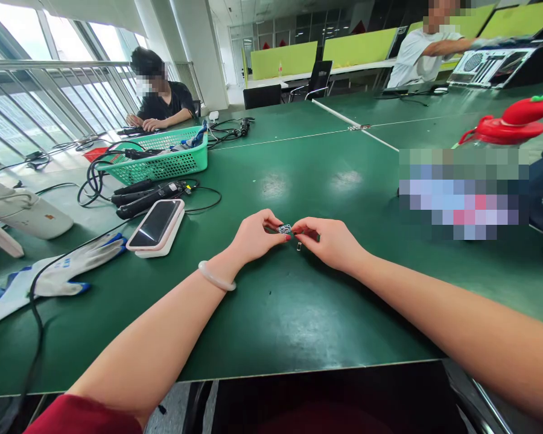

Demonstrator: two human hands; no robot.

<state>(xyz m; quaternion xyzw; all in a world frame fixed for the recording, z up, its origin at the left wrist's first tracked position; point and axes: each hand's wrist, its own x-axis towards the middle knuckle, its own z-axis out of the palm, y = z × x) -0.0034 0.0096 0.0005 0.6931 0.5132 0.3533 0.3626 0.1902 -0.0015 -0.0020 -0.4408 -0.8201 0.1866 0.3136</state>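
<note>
Over the green table, thumb and fingers of my left hand (257, 234) pinch a small, flat blue-and-white patterned piece (285, 229), which looks like a tiny circuit board. Close on its right, my right hand (328, 240) is closed in a pinch at the piece's edge. What sits between the right fingertips is too small to make out. Just below those fingertips shows a tiny pale rectangular part (299, 246) with a metallic look. I cannot tell whether it touches the table or the hand.
To the left are a phone (156, 226) on a white box, black cable-ended tools (151, 198), a green basket (163, 158) and work gloves (67, 268). A red-lidded bottle (498, 129) stands right. Two people work at the far side, one beside an open computer case (491, 66).
</note>
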